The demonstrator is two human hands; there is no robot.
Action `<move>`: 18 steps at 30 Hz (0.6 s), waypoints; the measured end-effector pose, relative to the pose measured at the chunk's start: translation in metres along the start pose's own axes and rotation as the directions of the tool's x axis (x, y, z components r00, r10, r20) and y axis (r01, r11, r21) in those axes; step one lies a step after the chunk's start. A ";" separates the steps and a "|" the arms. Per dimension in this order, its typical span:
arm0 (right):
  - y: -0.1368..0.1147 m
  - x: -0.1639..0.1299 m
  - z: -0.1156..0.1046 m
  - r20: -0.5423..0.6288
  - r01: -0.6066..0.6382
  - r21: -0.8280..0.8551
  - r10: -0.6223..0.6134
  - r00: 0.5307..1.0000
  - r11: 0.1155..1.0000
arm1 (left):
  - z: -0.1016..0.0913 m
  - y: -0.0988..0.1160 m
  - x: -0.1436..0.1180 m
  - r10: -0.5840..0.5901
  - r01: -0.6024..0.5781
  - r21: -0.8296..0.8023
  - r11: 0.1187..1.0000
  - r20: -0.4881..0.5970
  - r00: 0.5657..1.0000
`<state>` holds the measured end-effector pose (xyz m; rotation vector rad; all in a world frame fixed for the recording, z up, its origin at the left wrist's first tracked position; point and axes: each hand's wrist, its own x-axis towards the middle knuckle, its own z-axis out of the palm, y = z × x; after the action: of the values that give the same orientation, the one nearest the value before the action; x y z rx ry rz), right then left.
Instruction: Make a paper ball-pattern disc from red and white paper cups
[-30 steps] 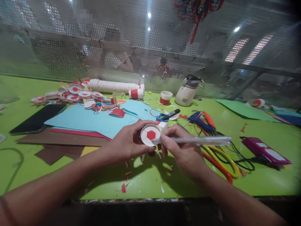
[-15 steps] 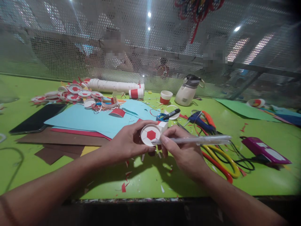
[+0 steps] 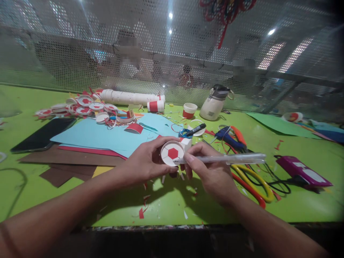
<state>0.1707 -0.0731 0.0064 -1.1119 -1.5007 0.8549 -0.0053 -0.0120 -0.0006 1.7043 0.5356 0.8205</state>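
My left hand (image 3: pixel 146 159) is closed around a small white paper cup piece (image 3: pixel 165 152), its round base turned toward me. A red hexagon (image 3: pixel 172 153) sits in the middle of the base, with thin dark lines running out to the rim. My right hand (image 3: pixel 208 168) grips a clear-barrelled pen (image 3: pixel 228 159). The pen's tip touches or nearly touches the base just below the red hexagon. White paper strips stick out under the cup piece, and a white piece shows behind it. The fingers behind the cup piece are partly hidden.
Blue paper sheets (image 3: pixel 88 132), a phone (image 3: pixel 44 134) and a pile of red-and-white cup pieces (image 3: pixel 83 105) lie left. Stacked paper cups (image 3: pixel 129 97) and a bottle (image 3: pixel 213 104) stand by the mesh. Right are scissors (image 3: pixel 252 182), a glue gun (image 3: pixel 231 138) and a purple box (image 3: pixel 303 172).
Both hands stay almost in place. The pen's back end has tipped very slightly; its tip remains near the lower part of the cup base.
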 end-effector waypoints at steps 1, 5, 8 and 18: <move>0.000 0.000 0.000 -0.001 0.007 0.003 -0.007 1.000 1.000 | 0.000 0.000 0.000 0.003 -0.003 0.006 1.000 -0.002 1.000; 0.001 0.000 0.001 -0.001 0.009 0.015 -0.009 1.000 1.000 | 0.000 0.000 0.001 0.007 -0.007 -0.002 1.000 -0.001 1.000; 0.000 0.000 0.001 -0.002 -0.002 0.020 0.002 1.000 1.000 | -0.001 -0.001 0.001 -0.003 0.003 -0.009 1.000 0.000 1.000; -0.002 0.000 0.000 0.013 -0.017 -0.013 0.017 1.000 1.000 | -0.001 0.000 0.001 -0.029 0.029 -0.017 0.999 0.022 0.999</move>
<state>0.1699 -0.0737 0.0081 -1.1321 -1.5113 0.8666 -0.0055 -0.0112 -0.0006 1.6839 0.5356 0.7831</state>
